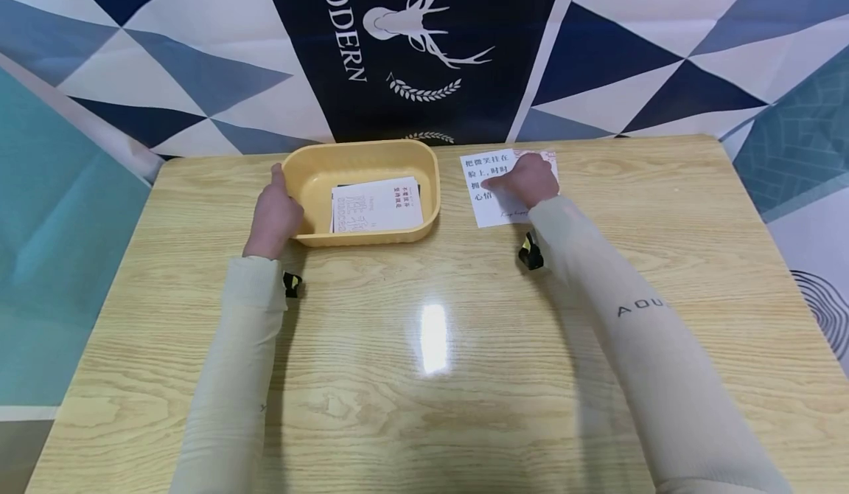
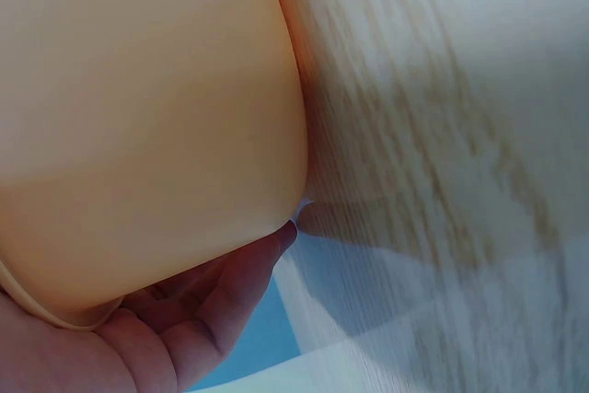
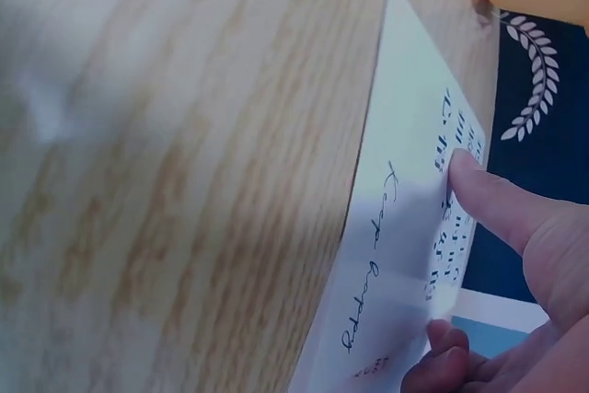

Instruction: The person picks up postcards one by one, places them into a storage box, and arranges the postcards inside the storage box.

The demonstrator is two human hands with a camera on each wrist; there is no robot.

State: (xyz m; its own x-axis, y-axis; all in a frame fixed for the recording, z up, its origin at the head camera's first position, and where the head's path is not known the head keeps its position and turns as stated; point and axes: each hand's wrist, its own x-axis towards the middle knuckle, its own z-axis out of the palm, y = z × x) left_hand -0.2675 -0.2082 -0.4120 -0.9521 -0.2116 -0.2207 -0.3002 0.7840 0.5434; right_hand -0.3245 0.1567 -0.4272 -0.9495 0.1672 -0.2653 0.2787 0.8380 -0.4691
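Observation:
A pale yellow plastic basin (image 1: 434, 184) stands at the back of the wooden table. My left hand (image 1: 275, 214) grips its left end; in the left wrist view, curled fingers (image 2: 230, 301) lie against the basin's outer wall (image 2: 156, 154). Inside the basin lie several printed cards (image 1: 378, 206). To the right, a white card (image 1: 494, 210) with dark characters and "Keep happy" script lies on the table. Over this card is my right hand (image 1: 530, 181), its outstretched thumb (image 3: 497, 195) touching the printed face and its bent fingers (image 3: 442, 365) close to the card's other side.
The wooden table (image 1: 431, 420) reflects a bright light spot near its middle. Behind its back edge hangs a patterned cloth (image 1: 232, 51) with a deer head and triangles. Black wrist straps (image 1: 530, 252) show at both cuffs.

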